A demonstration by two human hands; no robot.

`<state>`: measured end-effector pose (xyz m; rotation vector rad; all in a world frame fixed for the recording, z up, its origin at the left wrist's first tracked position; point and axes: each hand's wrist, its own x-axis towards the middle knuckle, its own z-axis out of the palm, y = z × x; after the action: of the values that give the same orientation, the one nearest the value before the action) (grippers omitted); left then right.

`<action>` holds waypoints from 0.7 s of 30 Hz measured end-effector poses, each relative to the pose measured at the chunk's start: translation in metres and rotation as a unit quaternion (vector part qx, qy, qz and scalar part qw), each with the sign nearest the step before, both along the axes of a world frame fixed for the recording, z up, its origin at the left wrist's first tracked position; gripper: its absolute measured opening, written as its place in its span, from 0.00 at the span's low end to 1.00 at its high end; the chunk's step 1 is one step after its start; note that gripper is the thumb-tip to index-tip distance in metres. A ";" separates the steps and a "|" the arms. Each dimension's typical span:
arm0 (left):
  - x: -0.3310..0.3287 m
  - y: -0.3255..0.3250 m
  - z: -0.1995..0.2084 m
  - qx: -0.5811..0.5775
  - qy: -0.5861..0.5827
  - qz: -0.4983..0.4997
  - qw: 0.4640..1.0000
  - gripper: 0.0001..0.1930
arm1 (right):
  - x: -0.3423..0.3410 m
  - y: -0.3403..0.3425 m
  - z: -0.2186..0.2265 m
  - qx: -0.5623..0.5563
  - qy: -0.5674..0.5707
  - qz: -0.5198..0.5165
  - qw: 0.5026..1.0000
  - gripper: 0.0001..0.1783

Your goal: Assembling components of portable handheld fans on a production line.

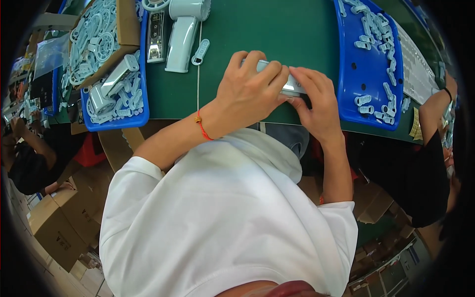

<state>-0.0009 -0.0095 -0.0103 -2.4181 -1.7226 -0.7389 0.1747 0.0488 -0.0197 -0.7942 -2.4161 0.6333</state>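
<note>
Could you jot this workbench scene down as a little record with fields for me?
Left hand: curled over a glossy pale housing
Left hand point: left hand
Right hand: right hand at the right end of the pale housing
Surface: green tabletop
Left side: blue bin of pale blue parts, cardboard box
Right side: blue tray with small pale blue parts
Loose nearby: loop-ended part

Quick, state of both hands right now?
Left hand: closed over the pale casing, holding it.
Right hand: closed on the casing's right end, between thumb and fingers.
</note>
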 end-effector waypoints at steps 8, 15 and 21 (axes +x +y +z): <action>0.005 -0.001 0.000 0.035 -0.004 0.007 0.999 0.22 | 0.003 -0.012 -0.012 0.109 -0.028 -0.009 0.994 0.29; 0.006 0.007 -0.010 0.068 0.113 -0.005 0.991 0.12 | 0.001 -0.007 -0.016 0.159 -0.049 -0.009 0.986 0.28; 0.006 0.007 -0.011 0.070 0.084 -0.007 0.994 0.09 | -0.002 -0.010 -0.018 0.159 -0.028 -0.035 0.986 0.26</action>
<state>0.0048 -0.0025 -0.0211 -2.3282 -1.5389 -0.6148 0.1724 0.0386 -0.0372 -0.7636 -2.4433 0.1909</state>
